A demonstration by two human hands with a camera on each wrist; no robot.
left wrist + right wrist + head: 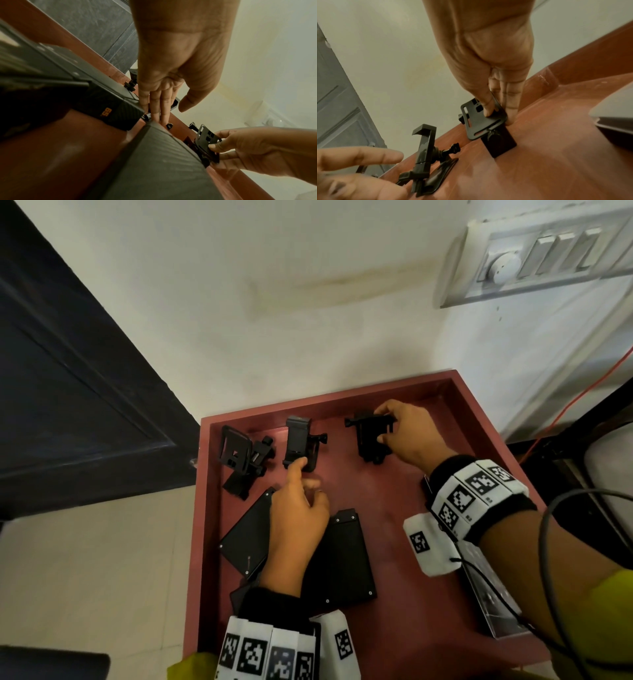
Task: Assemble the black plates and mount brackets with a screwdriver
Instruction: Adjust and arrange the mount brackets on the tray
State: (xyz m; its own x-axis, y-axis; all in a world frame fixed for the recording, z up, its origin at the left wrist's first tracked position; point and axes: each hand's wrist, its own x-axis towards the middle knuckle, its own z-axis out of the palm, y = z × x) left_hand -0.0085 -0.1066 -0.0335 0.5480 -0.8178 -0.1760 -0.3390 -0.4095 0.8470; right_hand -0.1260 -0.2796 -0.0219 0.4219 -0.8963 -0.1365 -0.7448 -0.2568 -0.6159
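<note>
Three black mount brackets stand along the far side of the red tray (pixel 479 419). My right hand (pixel 385 426) grips the right bracket (pixel 368 440); the right wrist view shows its thumb (pixel 486 108) and fingers pinching the bracket's slotted plate (pixel 476 121). My left hand (pixel 305 474) reaches with straight fingers (pixel 157 108), and its index tip touches the foot of the middle bracket (pixel 299 440). The left bracket (pixel 238 460) lies untouched. Two black plates (pixel 245 539) (pixel 346 559) lie flat on the near half of the tray, partly under my left hand. I see no screwdriver.
A clear plastic case (pixel 493 607) lies at the tray's right edge under my right forearm. The tray's raised rim runs close behind the brackets, against a white wall. A dark door (pixel 68 371) is on the left and an orange cable (pixel 565 412) on the right.
</note>
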